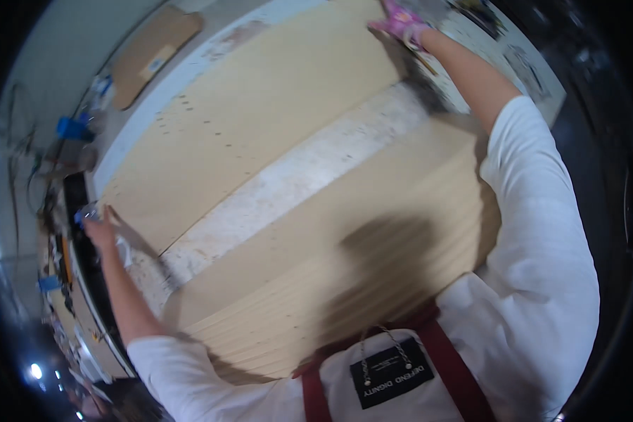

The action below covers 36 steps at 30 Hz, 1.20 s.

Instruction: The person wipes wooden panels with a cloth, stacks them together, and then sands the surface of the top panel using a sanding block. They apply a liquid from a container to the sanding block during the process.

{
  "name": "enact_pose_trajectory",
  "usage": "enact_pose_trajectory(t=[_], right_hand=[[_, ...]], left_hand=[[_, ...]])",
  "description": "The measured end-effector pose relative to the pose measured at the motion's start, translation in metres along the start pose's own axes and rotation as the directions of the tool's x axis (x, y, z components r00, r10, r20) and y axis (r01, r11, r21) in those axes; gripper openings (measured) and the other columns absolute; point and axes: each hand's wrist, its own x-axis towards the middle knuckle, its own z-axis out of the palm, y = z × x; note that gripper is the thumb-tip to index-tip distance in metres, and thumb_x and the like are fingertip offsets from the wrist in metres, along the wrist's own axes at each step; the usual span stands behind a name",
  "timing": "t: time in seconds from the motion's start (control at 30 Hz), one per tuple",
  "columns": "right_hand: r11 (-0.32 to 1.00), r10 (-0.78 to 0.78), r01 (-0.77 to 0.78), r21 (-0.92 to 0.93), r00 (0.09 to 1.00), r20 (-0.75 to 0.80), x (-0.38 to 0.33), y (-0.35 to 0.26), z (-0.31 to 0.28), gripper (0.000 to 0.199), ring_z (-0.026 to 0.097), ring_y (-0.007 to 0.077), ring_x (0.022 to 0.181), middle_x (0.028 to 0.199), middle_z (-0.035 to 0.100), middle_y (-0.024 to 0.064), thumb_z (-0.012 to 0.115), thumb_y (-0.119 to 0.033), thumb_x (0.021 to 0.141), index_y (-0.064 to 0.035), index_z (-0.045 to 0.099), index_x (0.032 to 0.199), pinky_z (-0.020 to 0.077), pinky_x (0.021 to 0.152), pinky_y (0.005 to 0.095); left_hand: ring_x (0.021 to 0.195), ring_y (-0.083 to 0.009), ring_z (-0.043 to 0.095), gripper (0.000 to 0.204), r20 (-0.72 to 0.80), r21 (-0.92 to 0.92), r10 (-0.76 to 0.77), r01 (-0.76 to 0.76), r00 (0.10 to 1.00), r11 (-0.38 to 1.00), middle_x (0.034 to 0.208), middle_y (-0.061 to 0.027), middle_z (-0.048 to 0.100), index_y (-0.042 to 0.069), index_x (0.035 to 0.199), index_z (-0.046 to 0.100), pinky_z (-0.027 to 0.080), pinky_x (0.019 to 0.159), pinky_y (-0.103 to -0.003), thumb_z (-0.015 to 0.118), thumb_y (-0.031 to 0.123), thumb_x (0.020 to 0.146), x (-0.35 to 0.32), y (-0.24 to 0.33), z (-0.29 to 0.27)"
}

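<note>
A large pale wooden panel lies across the far part of the work surface, with several small dark marks near its far left side. My left hand grips its left end, thumb along the edge; a small clear and bluish item shows at the fingers, too blurred to name. At the panel's far right end, my right hand, in a pink glove, has its thumb over the edge and the other fingers partly hidden. Closer to my body is a stack of similar panels, their front edges stepped like a fan.
A whitish, scuffed strip of table runs between panel and stack. Beyond the far edge lie a brown board and a blue object. A cluttered bench stands at left. Small tools lie on the white surface at far right.
</note>
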Motion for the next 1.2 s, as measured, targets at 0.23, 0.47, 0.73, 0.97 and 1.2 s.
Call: enact_pose_trajectory(t=[0.23,0.47,0.73,0.97,1.2], right_hand=[[0.886,-0.407,0.364,0.289,0.907,0.107,-0.212,-0.077,-0.050,0.075,0.044,0.0302,0.130,0.138,0.046,0.0207,0.057,-0.055,0.087,-0.0043,0.040,0.140,0.0401,0.105,0.0389],[0.856,-0.516,0.516,0.028,0.851,0.098,-0.310,-0.061,-0.035,0.093,0.043,0.0348,0.128,0.140,0.045,0.0193,0.067,-0.063,0.074,-0.0096,0.037,0.144,0.0334,0.109,0.0413],[0.782,-0.621,0.612,-0.116,0.782,-0.061,-0.327,-0.048,-0.018,0.102,0.039,0.0360,0.129,0.141,0.043,0.0178,0.075,-0.061,0.064,-0.0088,0.038,0.143,0.0293,0.109,0.0438],[0.763,-0.629,0.581,-0.284,0.769,-0.116,-0.331,-0.052,-0.018,0.098,0.037,0.0371,0.132,0.145,0.038,0.0183,0.072,-0.062,0.069,-0.0080,0.038,0.143,0.0270,0.111,0.0442],[0.867,-0.301,0.466,0.176,0.772,-0.560,-0.246,0.086,-0.059,0.050,0.045,0.0186,0.128,0.137,0.051,0.0094,0.054,-0.036,0.095,-0.0021,0.051,0.132,0.0302,0.109,0.0310]], left_hand=[[0.127,-0.0307,0.045,0.101,0.533,-0.795,0.769,-0.103,0.353,0.598,0.138,-0.0155,0.048,0.007,0.146,0.033,0.033,0.106,-0.041,0.081,0.043,0.064,-0.221,0.243,-0.250],[0.121,-0.0376,0.049,0.099,0.517,-0.806,0.841,-0.241,0.160,0.541,0.133,-0.0183,0.052,0.004,0.134,0.046,0.039,0.102,-0.041,0.085,0.042,0.051,-0.264,0.249,-0.237],[0.115,-0.0351,0.055,0.092,0.468,-0.838,0.864,-0.218,0.186,0.500,0.125,-0.0154,0.057,0.004,0.127,0.053,0.044,0.095,-0.038,0.083,0.047,0.052,-0.259,0.259,-0.239],[0.089,-0.0323,0.060,0.082,0.525,-0.776,0.774,-0.173,0.353,0.606,0.108,-0.0140,0.061,0.002,0.127,0.052,0.047,0.077,-0.040,0.081,0.044,0.062,-0.239,0.258,-0.241],[0.089,-0.0358,0.059,0.071,0.156,-0.428,0.845,-0.736,0.512,0.525,0.099,-0.0176,0.061,0.002,0.121,0.051,0.048,0.077,-0.042,0.077,0.043,0.069,-0.258,0.251,-0.225]])
